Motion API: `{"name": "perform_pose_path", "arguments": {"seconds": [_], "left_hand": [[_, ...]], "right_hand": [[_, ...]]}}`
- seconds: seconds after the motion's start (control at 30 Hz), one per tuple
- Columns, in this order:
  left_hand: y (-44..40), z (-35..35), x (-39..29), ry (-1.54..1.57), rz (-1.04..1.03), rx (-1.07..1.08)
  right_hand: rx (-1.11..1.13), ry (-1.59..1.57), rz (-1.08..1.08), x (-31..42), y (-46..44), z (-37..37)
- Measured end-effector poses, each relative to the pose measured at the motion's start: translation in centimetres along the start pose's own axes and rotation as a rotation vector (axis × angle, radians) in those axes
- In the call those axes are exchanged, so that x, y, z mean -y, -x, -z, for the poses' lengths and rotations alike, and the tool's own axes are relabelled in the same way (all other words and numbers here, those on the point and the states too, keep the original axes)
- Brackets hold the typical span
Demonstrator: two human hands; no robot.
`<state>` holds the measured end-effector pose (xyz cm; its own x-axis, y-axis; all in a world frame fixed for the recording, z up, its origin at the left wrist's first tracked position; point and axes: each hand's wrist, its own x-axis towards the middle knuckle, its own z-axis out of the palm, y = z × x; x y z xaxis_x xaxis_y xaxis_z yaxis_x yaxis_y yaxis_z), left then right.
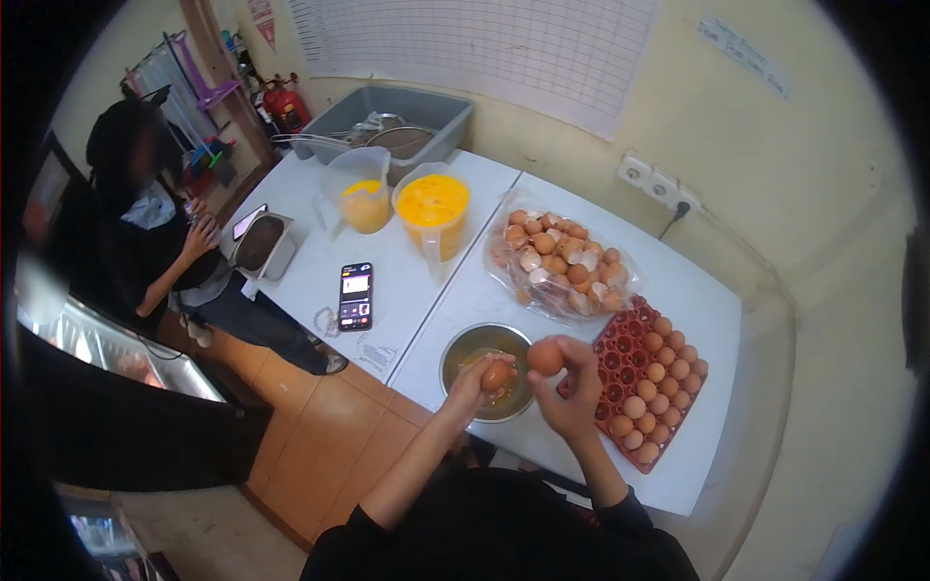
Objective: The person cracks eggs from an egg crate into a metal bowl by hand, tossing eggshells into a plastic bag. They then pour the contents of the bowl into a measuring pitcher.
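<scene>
Head: eggs [545,356] in both hands [573,399]

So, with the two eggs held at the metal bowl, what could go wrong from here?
The egg in the right hand could slip. If the other egg, in the left hand, breaks, shell may drop into the metal bowl. The bowl, close to the edge of the table, might get knocked.

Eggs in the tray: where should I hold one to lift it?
Try pinching an egg gently around its round top, from above, since the tray hides its bottom. Perhaps come from the side with empty cups, where there's more room.
</scene>
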<state>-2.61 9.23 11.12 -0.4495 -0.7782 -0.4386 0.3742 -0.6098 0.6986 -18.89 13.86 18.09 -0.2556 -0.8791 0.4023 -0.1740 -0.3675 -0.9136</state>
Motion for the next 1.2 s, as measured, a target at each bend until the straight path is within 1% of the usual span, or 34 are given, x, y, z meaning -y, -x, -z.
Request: {"name": "perform_pose_path", "arguments": {"seconds": [0.07,0.1,0.13,0.2,0.23,0.3,0.33,0.37,0.4,0.43,0.47,0.5,0.53,0.57,0.6,0.63,0.7,0.77,0.8,0.87,0.9,0.93,1.0,1.03,1.1,1.17,1.2], "left_hand": [[0.1,-0.3,0.1,0.097,-0.016,0.012],[-0.1,-0.3,0.4,0.13,-0.038,0.011],[-0.1,0.0,0.6,0.135,-0.045,0.008],[0.1,0.3,0.7,0.147,-0.047,0.008],[0.3,0.5,0.5,0.151,-0.048,0.0],[0.6,0.9,0.1,0.115,0.021,0.002],[0.5,0.9,0.0,0.114,0.019,0.002],[0.4,0.9,0.0,0.132,0.018,0.011],[0.4,0.7,-0.1,0.151,0.018,0.021],[0.5,0.7,-0.3,0.152,0.019,0.022],[0.6,0.8,-0.4,0.112,-0.036,0.079],[0.9,0.6,-0.8,0.071,-0.09,0.135],[1.2,0.4,-1.0,0.071,-0.088,0.135],[1.5,0.2,-1.4,-0.054,-0.127,0.146],[1.7,0.1,-1.6,-0.179,-0.167,0.158],[1.7,0.0,-1.6,-0.18,-0.167,0.158],[1.6,-0.3,-1.5,-0.326,-0.269,0.054],[1.1,0.2,-0.9,-0.306,-0.279,0.056],[0.7,0.7,-0.7,-0.283,-0.288,0.056],[0.4,1.2,-0.5,-0.336,-0.344,0.031],[0.7,0.9,-0.9,-0.325,-0.283,-0.019],[0.1,1.5,-0.2,-0.352,-0.307,-0.036],[-0.5,2.1,0.7,-0.38,-0.381,-0.083],[-0.7,2.1,0.9,-0.423,-0.407,-0.086],[-0.8,2.2,1.1,-0.469,-0.439,-0.103],[-0.9,2.1,1.1,-0.596,-0.487,-0.129],[-0.7,1.9,0.8,-0.599,-0.492,-0.138]], "right_hand": [[0.139,0.367,0.472,-0.1,0.8,-1.0],[0.309,0.462,0.322,-0.5,1.3,-1.6],[0.316,0.46,0.328,-0.8,1.7,-1.9],[0.222,0.378,0.247,-1.0,1.9,-2.3],[0.229,0.374,0.244,-1.1,2.0,-2.3],[0.129,0.165,-0.022,-1.4,2.4,-2.0],[0.077,0.063,-0.147,-1.7,2.2,-1.8],[0.062,-0.062,-0.172,-3.0,2.4,-1.8],[0.062,-0.061,-0.172,-3.0,2.2,-1.6],[0.06,-0.162,-0.384,-2.8,2.0,-1.4],[0.056,-0.263,-0.595,-2.8,1.8,-1.1],[0.055,-0.261,-0.596,-3.4,1.9,-0.8],[0.083,-0.264,-0.667,-4.4,2.0,-0.6],[0.111,-0.268,-0.736,-5.1,2.1,-0.4],[0.109,-0.269,-0.736,-5.0,2.0,-0.4],[0.145,-0.295,-0.752,-4.9,1.7,-0.4],[0.187,-0.325,-0.763,-5.2,1.4,-0.3],[0.257,-0.264,-0.779,-6.2,1.4,-0.2],[0.285,-0.277,-0.768,-5.6,1.1,-0.2],[0.352,-0.115,-0.6,-4.0,0.5,-0.5],[0.37,-0.052,-0.531,-4.8,0.7,-0.4],[0.383,0.008,-0.46,-5.7,0.9,-0.2],[0.402,0.158,-0.437,-4.6,0.1,0.0],[0.428,0.141,-0.423,-4.5,-0.1,0.0],[0.426,0.334,-0.432,-4.8,-0.2,0.0],[0.427,0.34,-0.424,-5.2,-0.2,-0.2],[0.413,0.357,-0.427,-5.3,-0.2,-0.3]]}}
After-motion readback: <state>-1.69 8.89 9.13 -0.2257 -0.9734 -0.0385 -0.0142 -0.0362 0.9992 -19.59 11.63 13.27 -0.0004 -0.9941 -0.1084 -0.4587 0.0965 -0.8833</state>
